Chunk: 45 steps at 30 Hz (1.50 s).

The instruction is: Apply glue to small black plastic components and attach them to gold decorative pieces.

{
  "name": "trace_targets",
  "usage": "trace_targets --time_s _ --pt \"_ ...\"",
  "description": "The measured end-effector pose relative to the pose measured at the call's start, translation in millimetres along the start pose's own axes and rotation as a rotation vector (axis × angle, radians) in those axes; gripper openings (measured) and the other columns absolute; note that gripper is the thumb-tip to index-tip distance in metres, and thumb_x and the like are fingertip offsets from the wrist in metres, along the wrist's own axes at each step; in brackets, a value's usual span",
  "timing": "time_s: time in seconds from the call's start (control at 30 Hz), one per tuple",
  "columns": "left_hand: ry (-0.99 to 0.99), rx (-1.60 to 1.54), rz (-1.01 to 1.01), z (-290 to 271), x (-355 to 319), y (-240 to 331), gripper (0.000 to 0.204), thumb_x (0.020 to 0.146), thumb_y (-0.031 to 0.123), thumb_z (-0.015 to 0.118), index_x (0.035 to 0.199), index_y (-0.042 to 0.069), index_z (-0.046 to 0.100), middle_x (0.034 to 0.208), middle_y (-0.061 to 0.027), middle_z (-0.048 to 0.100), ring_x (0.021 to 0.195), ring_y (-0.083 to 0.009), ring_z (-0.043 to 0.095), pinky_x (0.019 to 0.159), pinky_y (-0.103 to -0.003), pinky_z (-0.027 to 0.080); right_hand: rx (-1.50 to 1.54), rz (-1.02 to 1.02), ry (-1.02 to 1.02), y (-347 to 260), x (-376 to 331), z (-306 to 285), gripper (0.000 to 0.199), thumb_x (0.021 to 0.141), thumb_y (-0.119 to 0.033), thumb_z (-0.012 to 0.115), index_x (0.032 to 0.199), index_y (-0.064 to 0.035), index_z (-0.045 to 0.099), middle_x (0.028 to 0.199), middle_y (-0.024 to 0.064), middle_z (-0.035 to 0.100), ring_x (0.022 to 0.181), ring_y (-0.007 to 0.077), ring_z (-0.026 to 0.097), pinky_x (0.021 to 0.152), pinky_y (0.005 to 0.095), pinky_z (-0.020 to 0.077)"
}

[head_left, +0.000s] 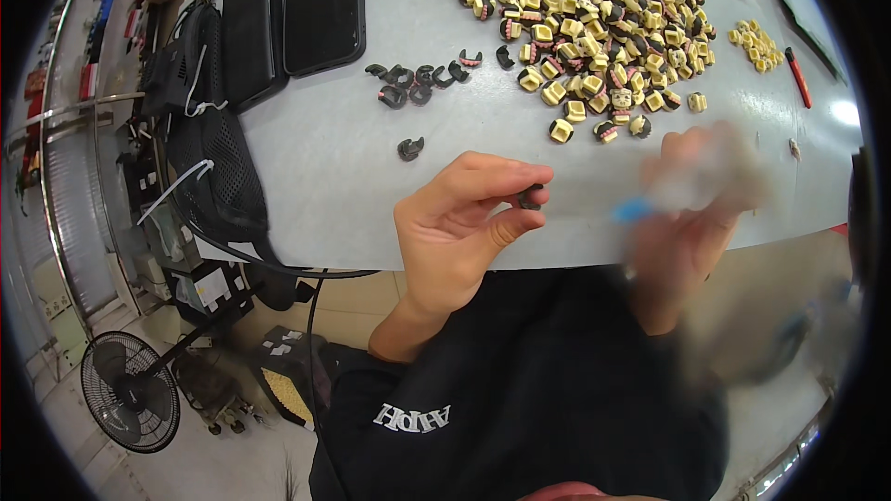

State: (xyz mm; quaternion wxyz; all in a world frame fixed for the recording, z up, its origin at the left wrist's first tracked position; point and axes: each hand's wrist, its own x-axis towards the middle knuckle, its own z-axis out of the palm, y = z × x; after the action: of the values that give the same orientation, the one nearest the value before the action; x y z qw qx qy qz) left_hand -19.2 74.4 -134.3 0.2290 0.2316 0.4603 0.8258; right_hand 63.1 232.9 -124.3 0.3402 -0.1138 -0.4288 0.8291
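Pinching a small dark clip (531,196) between left hand (459,222) thumb and forefinger at frame centre, just over the worktop (334,167) edge; could slip floorward. Blurred right hand (691,199) at right, grip unreadable, blue-tipped tool (633,211) might jab fingers.

On the table (325,176), a heap of parts (594,27) lies far right, loose clips (418,78) left of it, two phones (297,9) far left. The fan (130,390) stands near left on the floor.

Single head-worn fisheye view, aimed steeply down from close above at grey table (353,185) edge and floor (186,464) beyond
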Motion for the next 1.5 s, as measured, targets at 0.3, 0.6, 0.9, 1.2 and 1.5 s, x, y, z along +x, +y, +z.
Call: trace_targets --time_s 0.3,0.6,0.9,1.2,1.5 --pt "-0.015 0.258 -0.062 11 -1 6 0.054 0.069 -0.005 0.07 0.119 -0.002 0.05 0.091 -0.0175 0.063 0.082 -0.0203 0.059 0.071 -0.029 0.05 -0.369 -0.049 0.025 -3 -1 12 0.05 0.089 -0.051 0.04 0.109 -0.0046 0.038 0.076 0.018 0.058 0.043 0.0077 0.038 0.041 0.0185 0.0315" --pt "-0.046 0.236 0.008 10 1 5 0.052 0.067 -0.018 0.063 0.115 -0.004 0.054 0.094 -0.0169 0.062 0.088 -0.0206 0.059 0.07 -0.028 0.055 -0.399 -0.011 -0.001 -2 -4 12 0.05 0.088 -0.052 0.041 0.105 -0.005 0.037 0.075 0.0182 0.059 0.043 0.0073 0.037 0.042 0.018 0.0315" --pt "-0.031 0.246 0.008 12 1 5 0.053 0.066 -0.017 0.064 0.115 -0.003 0.053 0.094 -0.0167 0.062 0.089 -0.0208 0.059 0.069 -0.028 0.055 -0.425 -0.017 -0.038 -2 -4 12 0.048 0.089 -0.05 0.041 0.104 -0.0053 0.035 0.075 0.0169 0.06 0.043 0.0064 0.037 0.041 0.0174 0.0313" --pt "-0.02 0.253 0.006 12 1 5 0.052 0.066 -0.017 0.065 0.115 -0.004 0.054 0.093 -0.0167 0.063 0.088 -0.0204 0.058 0.068 -0.028 0.055 -0.427 -0.04 -0.034 -2 -4 11 0.047 0.089 -0.05 0.041 0.104 -0.0055 0.036 0.074 0.0162 0.06 0.043 0.0062 0.037 0.041 0.0174 0.0305" --pt "-0.019 0.259 0.023 11 0 3 0.052 0.066 -0.017 0.065 0.115 -0.004 0.054 0.092 -0.0168 0.063 0.088 -0.0205 0.059 0.068 -0.029 0.055 -0.478 -0.034 -0.001 -3 -5 12 0.049 0.088 -0.052 0.041 0.103 -0.0056 0.036 0.073 0.0158 0.06 0.043 0.0064 0.036 0.041 0.0179 0.0301"
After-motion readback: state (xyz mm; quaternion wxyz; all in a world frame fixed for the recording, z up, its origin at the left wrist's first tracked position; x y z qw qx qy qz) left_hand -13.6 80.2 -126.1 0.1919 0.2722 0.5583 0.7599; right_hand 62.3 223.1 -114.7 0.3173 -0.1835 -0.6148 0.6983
